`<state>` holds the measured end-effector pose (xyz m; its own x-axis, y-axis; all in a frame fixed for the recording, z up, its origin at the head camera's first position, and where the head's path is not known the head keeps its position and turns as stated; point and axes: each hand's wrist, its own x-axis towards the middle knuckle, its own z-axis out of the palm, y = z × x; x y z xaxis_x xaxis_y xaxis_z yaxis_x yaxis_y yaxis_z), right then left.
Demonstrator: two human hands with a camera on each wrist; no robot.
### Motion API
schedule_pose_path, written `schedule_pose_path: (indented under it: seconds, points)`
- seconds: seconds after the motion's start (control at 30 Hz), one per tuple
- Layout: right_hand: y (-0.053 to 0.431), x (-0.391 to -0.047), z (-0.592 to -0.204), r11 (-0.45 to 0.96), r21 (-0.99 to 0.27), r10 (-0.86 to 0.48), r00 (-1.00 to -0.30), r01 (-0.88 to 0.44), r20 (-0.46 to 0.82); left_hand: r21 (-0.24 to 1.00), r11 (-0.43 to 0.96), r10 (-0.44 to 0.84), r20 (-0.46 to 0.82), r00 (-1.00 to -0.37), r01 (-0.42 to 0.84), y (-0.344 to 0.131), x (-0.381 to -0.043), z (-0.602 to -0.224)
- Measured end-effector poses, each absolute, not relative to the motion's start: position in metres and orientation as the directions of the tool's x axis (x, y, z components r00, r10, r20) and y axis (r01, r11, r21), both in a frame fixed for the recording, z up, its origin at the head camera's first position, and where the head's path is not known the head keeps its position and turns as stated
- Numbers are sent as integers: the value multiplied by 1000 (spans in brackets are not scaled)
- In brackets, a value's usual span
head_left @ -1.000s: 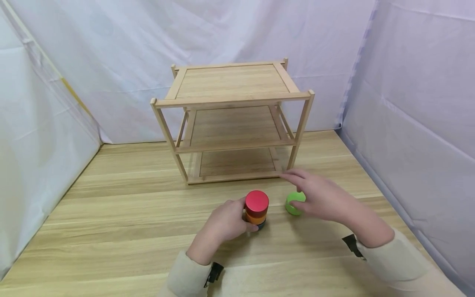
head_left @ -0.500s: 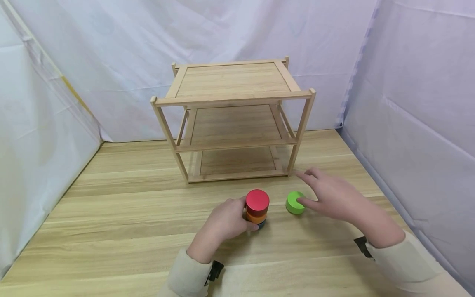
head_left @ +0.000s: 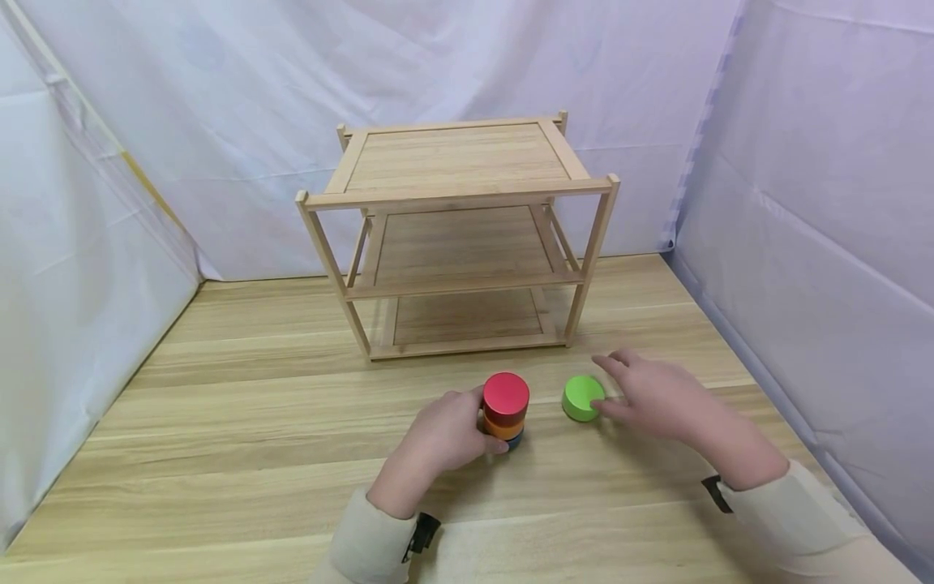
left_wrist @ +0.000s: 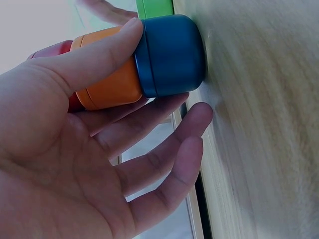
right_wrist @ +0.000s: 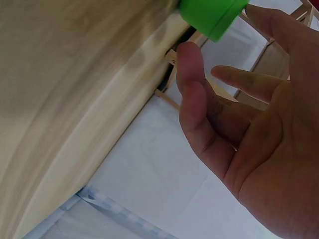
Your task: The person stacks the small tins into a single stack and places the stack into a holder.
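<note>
Three small round canisters stand stacked on the table: a red one [head_left: 506, 394] on top, an orange one [left_wrist: 117, 84] in the middle and a blue one [left_wrist: 174, 55] at the bottom. My left hand [head_left: 448, 434] holds this stack from the left, with the thumb laid along the orange canister in the left wrist view and the lower fingers loosely curled below. To the right, a single green canister [head_left: 580, 395] sits on the table. My right hand [head_left: 664, 397] is beside it, fingers spread and relaxed, thumb tip right at its rim.
A light wooden three-tier shelf [head_left: 467, 195] stands behind the canisters. White cloth [head_left: 817, 186] hangs at the back and on both sides of the wood-grain table [head_left: 241, 422].
My right hand has shifted to the right and lowered slightly, so more of the green canister's top shows. The left hand and the stack have stayed in place.
</note>
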<state>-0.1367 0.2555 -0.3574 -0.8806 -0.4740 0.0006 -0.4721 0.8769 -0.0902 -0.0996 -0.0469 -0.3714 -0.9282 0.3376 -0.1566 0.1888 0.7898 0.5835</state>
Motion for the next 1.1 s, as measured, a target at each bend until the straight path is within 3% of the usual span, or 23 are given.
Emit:
schedule_pose_path:
  seconds: [0.6,1.1]
  points:
    - [249,-135,-370,857,-137,-509,-858,-497,-70,589,787,335,-162,-928,181,-46,-100,-372]
    - [244,-136,-372,841,-117,-533,-846,-528,-22,598,782,334,-159,-929,178,-46,-101,-373]
